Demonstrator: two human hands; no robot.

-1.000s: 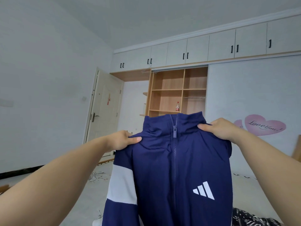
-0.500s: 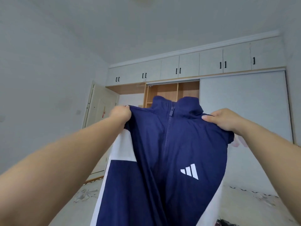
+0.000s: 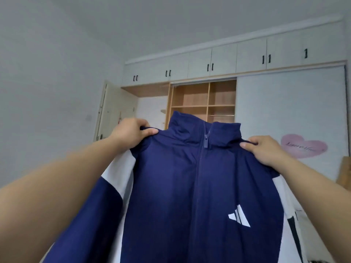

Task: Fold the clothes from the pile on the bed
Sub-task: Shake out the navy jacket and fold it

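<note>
Navy, lightly creased jacket [image 3: 190, 186] with white sleeve panels hangs zipped before me, my left hand [image 3: 129, 132] and right hand [image 3: 263, 149] each pinching a shoulder.

Open wooden shelves [image 3: 203, 99] under white cupboards [image 3: 224, 59], pink heart sticker [image 3: 303, 147], pale door [image 3: 108, 112] left

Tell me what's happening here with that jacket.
A person is holding a navy and white track jacket up in the air in front of them, zipped to the collar with its front facing the camera. The left hand pinches one shoulder and the right hand pinches the other, so the jacket hangs spread between both grips. No fold has been made in it yet. Behind it stand an open wooden wardrobe shelf and a sliding door with a pink heart sticker.
</note>
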